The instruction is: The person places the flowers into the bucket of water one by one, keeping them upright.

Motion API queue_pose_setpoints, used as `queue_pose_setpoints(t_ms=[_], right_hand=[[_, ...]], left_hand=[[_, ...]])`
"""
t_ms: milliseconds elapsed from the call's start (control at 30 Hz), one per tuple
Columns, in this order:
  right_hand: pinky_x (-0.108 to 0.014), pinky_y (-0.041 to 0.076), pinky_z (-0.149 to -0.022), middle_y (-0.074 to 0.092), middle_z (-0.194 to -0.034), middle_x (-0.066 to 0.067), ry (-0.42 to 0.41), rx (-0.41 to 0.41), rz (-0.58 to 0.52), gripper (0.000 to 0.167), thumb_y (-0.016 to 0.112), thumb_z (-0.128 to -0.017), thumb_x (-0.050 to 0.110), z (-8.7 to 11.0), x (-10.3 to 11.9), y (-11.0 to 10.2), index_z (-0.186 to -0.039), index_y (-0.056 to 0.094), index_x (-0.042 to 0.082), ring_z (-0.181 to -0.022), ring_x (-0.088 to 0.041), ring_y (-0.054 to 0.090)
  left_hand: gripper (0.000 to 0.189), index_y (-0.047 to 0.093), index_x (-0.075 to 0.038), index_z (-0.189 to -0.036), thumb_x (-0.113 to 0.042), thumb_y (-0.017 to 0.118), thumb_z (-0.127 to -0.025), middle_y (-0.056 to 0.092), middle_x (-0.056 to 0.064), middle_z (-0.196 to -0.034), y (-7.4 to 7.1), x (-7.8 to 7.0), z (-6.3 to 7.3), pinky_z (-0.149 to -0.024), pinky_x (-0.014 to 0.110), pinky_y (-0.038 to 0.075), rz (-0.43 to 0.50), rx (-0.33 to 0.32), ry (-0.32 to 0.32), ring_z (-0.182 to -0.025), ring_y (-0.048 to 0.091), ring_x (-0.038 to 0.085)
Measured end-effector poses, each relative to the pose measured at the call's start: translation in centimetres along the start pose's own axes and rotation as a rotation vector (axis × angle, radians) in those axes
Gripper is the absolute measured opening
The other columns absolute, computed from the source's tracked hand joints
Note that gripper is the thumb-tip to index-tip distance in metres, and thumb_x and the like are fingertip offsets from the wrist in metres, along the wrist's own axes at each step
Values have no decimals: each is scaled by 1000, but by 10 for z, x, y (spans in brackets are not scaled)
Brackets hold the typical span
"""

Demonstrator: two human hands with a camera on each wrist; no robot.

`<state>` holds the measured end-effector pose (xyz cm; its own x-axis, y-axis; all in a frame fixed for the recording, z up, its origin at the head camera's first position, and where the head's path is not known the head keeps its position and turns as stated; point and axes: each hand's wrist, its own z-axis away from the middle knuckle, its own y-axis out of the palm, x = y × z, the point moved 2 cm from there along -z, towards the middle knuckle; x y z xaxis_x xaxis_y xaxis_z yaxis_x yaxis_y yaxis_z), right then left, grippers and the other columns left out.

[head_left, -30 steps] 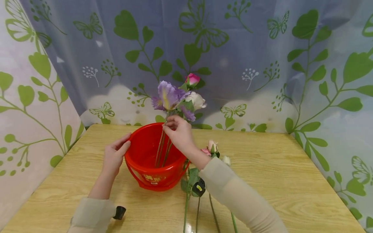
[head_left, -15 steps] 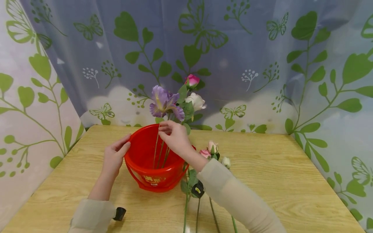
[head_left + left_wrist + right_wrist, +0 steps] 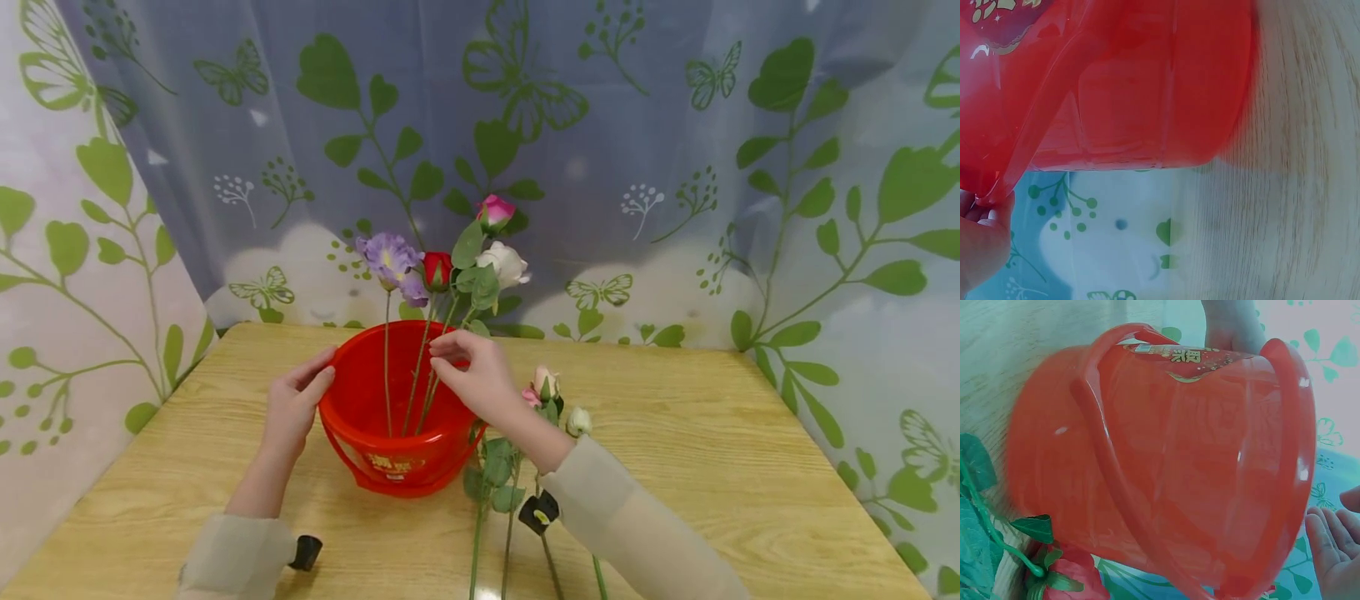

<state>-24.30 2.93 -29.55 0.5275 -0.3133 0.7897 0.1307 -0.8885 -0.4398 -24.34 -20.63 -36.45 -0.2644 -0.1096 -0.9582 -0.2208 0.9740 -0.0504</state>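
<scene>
A red plastic bucket [image 3: 397, 467] stands on the table. My left hand [image 3: 300, 400] pinches its rim at the left, thumb outermost in the left wrist view. Inside the bucket lean a purple iris [image 3: 390, 258], a red rose [image 3: 437, 271], a white rose [image 3: 505, 265] and a pink rosebud [image 3: 495, 213], their blooms above the rim. Above the right part of the bucket hovers my right hand [image 3: 480, 371], close to the stems. Its fingers are loosely bent with nothing visible between them in the right wrist view.
Several loose flowers lie right of the bucket, among them a peach rose [image 3: 546, 381] and a white bud [image 3: 579, 421], stems toward the front edge. The bucket's handle [image 3: 1054, 94] hangs down its near side. A patterned curtain [image 3: 600, 208] closes off the back.
My right hand has let go of the purple iris and drawn back to the right. The iris has tipped left, exposing the red rose. The left hand keeps its place on the rim.
</scene>
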Motion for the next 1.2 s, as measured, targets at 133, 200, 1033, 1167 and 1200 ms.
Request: queue_pose_setpoints(t_ms=[133, 200, 1033, 1167, 1200], right_hand=[[-24, 49, -72, 63, -93, -8, -2, -14, -6, 14, 60, -82, 4, 8, 0, -7, -96, 63, 2, -84, -17, 59], [-25, 49, -72, 63, -93, -7, 11, -18, -2, 14, 60, -82, 4, 13, -1, -12, -96, 63, 2, -84, -16, 59], [-23, 51, -63, 63, -88, -7, 154, -100, 0, 15, 62, -81, 1, 86, -43, -60, -95, 64, 3, -81, -15, 60], [-23, 51, -62, 63, -85, -7, 182, -100, 31, 15, 61, -80, -1, 96, -52, -64, -94, 63, 2, -78, -15, 59], [-23, 51, -62, 63, -85, -7, 186, -98, 36, 15, 61, -80, -2, 98, -54, -65, -94, 63, 2, -78, -15, 59]], left_hand=[[37, 49, 7, -122, -11, 53, -89, 56, 1, -115, 0, -1, 0, -80, 13, 43, -1, 6, -4, -97, 51, -1], [37, 50, 7, -121, -10, 53, -88, 57, -4, -111, 0, -1, 1, -79, 13, 43, 2, 4, -3, -97, 51, -1], [37, 50, 9, -120, -9, 54, -88, 59, 0, -111, 1, 0, 0, -79, 13, 44, 31, -23, -8, -95, 53, 0], [37, 50, 9, -119, -8, 55, -87, 59, 3, -113, 1, 0, 0, -78, 13, 44, 26, -32, -8, -95, 53, 0], [37, 50, 9, -119, -9, 55, -87, 58, 4, -114, 1, 0, 0, -78, 13, 44, 23, -32, -8, -95, 53, 0]])
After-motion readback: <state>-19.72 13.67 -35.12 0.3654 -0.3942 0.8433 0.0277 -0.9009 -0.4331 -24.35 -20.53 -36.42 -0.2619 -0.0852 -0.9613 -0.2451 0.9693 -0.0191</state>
